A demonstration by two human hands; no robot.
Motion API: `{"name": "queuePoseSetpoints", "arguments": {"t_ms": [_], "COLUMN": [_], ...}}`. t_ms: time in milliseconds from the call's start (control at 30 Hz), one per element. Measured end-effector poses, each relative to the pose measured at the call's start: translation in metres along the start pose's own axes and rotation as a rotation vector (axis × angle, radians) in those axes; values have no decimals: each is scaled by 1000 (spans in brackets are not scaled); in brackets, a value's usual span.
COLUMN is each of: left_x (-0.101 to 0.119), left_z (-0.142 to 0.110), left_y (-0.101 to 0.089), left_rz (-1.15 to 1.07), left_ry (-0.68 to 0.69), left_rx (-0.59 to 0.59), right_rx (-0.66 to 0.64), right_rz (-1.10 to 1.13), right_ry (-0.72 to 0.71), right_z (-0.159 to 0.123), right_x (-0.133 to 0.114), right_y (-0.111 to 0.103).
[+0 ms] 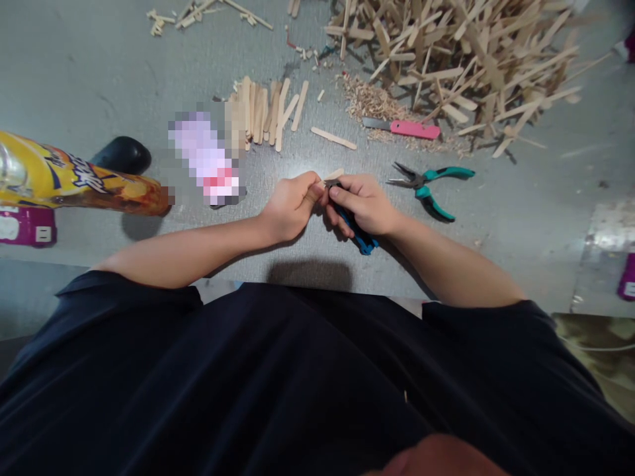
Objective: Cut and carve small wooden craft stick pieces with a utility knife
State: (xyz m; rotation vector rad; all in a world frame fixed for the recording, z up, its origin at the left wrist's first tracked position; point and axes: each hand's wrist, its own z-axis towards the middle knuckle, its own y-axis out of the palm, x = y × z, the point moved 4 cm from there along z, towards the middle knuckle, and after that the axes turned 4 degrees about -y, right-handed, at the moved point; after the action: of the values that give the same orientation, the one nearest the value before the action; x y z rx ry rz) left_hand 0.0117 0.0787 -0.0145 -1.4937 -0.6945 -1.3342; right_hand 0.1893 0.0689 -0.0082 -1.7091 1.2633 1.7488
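Note:
My right hand (pixel 360 201) is closed around blue-handled pliers (pixel 366 243), with their dark jaws up by my left fingertips. My left hand (pixel 295 205) pinches a pale wooden craft stick (pixel 336 175), mostly hidden by the fingers and jaws; its end shows just above the pliers. Both hands meet low over the grey table, fingertips nearly touching. Beyond them lies a single loose craft stick (pixel 333 138). To the right, needle-nose pliers (pixel 421 182) with teal handles rest spread apart.
A row of craft sticks (pixel 262 112) lies ahead, with a big stick heap (pixel 446 53) at the far right. Near the heap are wood shavings (pixel 372 99) and a pink-handled knife (pixel 414 129). A blurred phone-like object (pixel 206 155) and a yellow-labelled bottle (pixel 74 175) occupy the left.

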Motion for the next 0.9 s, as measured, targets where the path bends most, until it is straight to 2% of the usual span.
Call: {"name": "queuePoseSetpoints", "arguments": {"t_ms": [367,667,900], "left_x": [-1,3,12], "left_z": [-3,-1,-2], "left_y": [2,0,-1], "left_rz": [-19,33,84], "left_ry": [-8,-24,-85], "left_rx": [-18,38,2], "right_rx": [-32,93,113], "right_rz": [-72,-28,-53], "right_ry": [59,-4,-13], "right_z": [-3,-2,-3], "right_x": [-2,-1,-1], "right_y": [-1,0,3]}}
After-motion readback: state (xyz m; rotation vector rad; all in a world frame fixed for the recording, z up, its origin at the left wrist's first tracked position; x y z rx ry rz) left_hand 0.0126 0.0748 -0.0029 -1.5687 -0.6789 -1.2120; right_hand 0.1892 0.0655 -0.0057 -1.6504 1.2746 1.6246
